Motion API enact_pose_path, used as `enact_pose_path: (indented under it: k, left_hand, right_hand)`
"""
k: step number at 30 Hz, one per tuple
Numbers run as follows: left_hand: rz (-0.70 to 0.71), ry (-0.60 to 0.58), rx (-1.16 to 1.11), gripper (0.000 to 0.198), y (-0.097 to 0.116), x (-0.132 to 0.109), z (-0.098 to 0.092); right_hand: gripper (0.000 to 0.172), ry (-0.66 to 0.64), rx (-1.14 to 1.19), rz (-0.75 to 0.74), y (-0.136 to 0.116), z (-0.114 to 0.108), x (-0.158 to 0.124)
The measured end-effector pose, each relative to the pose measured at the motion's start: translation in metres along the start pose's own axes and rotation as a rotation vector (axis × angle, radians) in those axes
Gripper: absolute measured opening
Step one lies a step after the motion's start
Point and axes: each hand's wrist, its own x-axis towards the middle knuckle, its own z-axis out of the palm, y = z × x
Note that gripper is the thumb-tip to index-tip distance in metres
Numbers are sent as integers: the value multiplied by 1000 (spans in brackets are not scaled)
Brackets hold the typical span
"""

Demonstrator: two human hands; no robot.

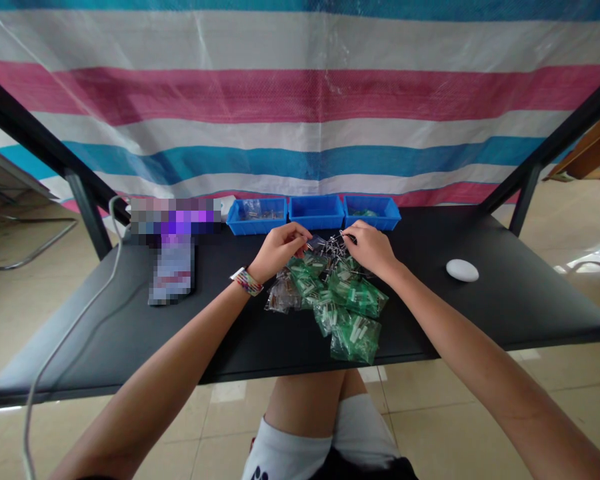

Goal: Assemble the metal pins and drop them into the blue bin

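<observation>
My left hand (280,248) has its fingers curled in a pinch at the edge of a small clear plastic bag (316,243), which it seems to hold. Facing it, my right hand (373,245) pinches a small shiny metal piece, too small to name, over a pile of loose metal pieces (334,248). Below the hands lie several green plastic bags (357,293) with pale stick-like pieces inside. Clear bags (284,293) of small metal parts rest beneath my left wrist, which wears a colourful band.
Three blue bins stand behind the hands: the left bin (257,227) holds clear bags, the right bin (375,220) something green; the middle bin (316,219) stands between. A white oval object (462,270) lies right. A white cable (75,320) crosses the black table (430,313) at left.
</observation>
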Motion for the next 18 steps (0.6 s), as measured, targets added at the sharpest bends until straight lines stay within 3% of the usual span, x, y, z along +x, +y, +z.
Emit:
enact_pose_path:
  k: [6,12,18]
  left_hand:
    - [-7,1,-3,9,1,0,1]
    - [-15,1,6,10,1,0,2]
    - [-3,7,17,12,2,-1,2]
  right_hand:
    - [14,61,127,-7,9,7,5]
    - [17,42,383,25,12,12,8]
    - [17,125,530,-22,4,12,7]
